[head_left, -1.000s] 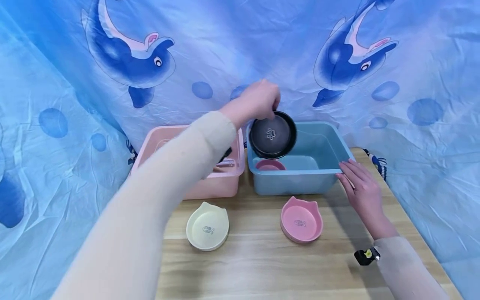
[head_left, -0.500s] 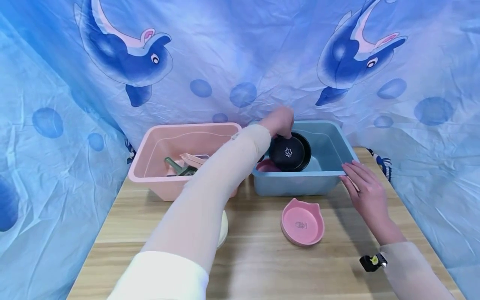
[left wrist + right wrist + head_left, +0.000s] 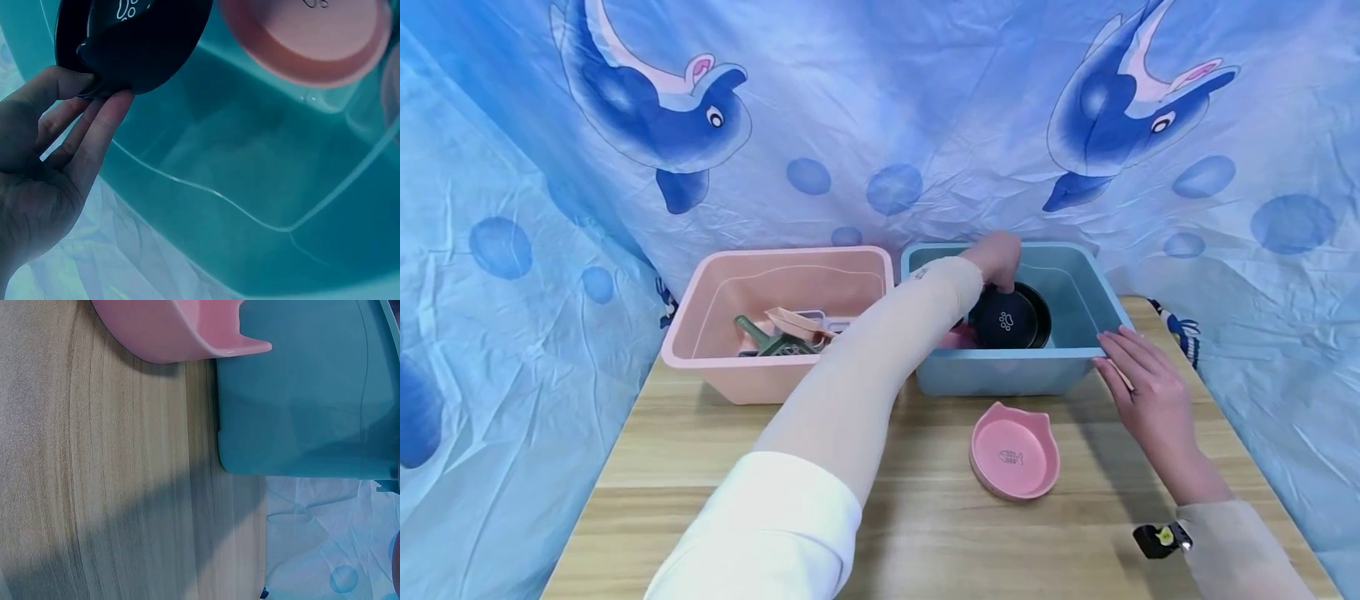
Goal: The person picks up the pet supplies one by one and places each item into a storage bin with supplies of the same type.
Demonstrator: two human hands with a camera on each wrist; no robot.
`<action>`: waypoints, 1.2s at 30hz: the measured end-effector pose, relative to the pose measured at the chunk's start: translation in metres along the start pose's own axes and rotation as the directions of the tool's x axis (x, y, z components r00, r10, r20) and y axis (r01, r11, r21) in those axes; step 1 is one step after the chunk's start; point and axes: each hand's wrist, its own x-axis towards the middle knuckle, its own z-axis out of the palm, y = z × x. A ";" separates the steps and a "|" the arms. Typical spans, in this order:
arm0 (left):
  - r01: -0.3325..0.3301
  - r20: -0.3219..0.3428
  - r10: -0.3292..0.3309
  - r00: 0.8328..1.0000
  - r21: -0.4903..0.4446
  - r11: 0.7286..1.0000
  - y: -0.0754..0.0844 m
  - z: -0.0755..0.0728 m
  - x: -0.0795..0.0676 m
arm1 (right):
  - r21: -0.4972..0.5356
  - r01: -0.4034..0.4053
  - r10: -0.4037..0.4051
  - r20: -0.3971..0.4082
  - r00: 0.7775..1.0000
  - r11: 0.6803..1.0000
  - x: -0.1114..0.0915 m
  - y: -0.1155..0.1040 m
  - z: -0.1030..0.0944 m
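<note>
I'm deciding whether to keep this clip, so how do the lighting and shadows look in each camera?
Head: bright, the left sleeve nearly washed out toward the bottom, a soft shadow on the wooden table right of the pink bowl; left wrist: dim with a teal cast, the black bowl very dark; right wrist: dull, a broad shadow across the table.

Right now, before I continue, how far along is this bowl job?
Done, it seems: a pink bowl lies in the blue bin. In hand: the left hand pinches the black bowl inside that bin, not yet released. Remaining, probably: the cat-eared bowl on the table. The left sleeve hides part of the tabletop.
</note>
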 end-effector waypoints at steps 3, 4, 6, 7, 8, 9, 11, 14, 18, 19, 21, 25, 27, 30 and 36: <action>-0.026 0.000 0.026 1.000 0.074 0.997 0.007 0.004 0.001 | 0.002 0.008 -0.008 0.002 1.000 1.000 -0.001 -0.001 -0.001; -0.032 -0.002 0.033 0.999 0.095 0.995 0.011 0.005 -0.001 | 0.003 0.009 -0.009 0.003 1.000 1.000 -0.002 -0.001 -0.001; -0.037 -0.002 0.038 0.999 0.117 0.992 0.017 0.007 -0.005 | 0.001 0.011 -0.011 0.013 1.000 1.000 -0.002 -0.002 -0.003; -0.048 -0.013 0.050 0.999 0.125 0.991 0.021 0.005 -0.014 | 0.005 0.011 -0.011 0.013 1.000 1.000 -0.002 -0.003 -0.003; -0.050 -0.014 0.052 0.999 0.122 0.991 0.024 0.004 -0.021 | 0.004 0.014 -0.014 0.020 1.000 1.000 -0.002 -0.003 -0.004; -0.042 -0.010 0.043 0.999 0.102 0.994 0.027 0.005 -0.022 | 0.006 0.017 -0.017 0.023 1.000 1.000 -0.002 -0.004 -0.005; -0.029 0.009 0.028 1.000 0.048 0.998 0.029 0.006 -0.023 | 0.008 0.021 -0.021 0.031 0.999 1.000 -0.001 -0.005 -0.005; -0.019 0.038 0.019 0.999 0.000 1.000 0.030 0.010 -0.020 | 0.016 0.021 -0.022 0.036 0.999 1.000 0.001 -0.006 -0.005; -0.035 0.049 0.036 0.998 -0.015 0.999 0.029 0.013 -0.015 | 0.022 0.012 -0.013 0.036 0.999 1.000 0.002 -0.006 -0.003; -0.040 0.041 0.041 0.998 -0.011 0.999 0.030 0.013 -0.016 | 0.021 0.011 -0.012 0.035 0.999 1.000 0.002 -0.006 -0.002; -0.039 0.032 0.040 0.999 -0.013 0.999 0.030 0.012 -0.019 | 0.022 0.013 -0.014 0.033 0.999 1.000 0.002 -0.006 -0.001; -0.023 0.043 0.024 0.999 -0.042 0.999 0.029 0.005 -0.030 | 0.016 0.020 -0.021 0.026 0.999 1.000 0.003 -0.005 -0.001; -0.017 0.078 0.021 0.997 -0.058 0.998 0.028 -0.001 -0.035 | 0.013 0.019 -0.019 0.024 1.000 1.000 0.003 -0.005 -0.002; -0.021 0.142 0.030 0.989 -0.067 0.998 0.025 -0.012 -0.042 | 0.015 0.012 -0.013 0.016 1.000 1.000 0.003 -0.004 -0.004; 0.010 0.197 0.018 0.980 -0.137 0.990 0.018 -0.040 -0.062 | -0.003 0.003 -0.003 0.032 0.999 1.000 0.003 -0.002 -0.007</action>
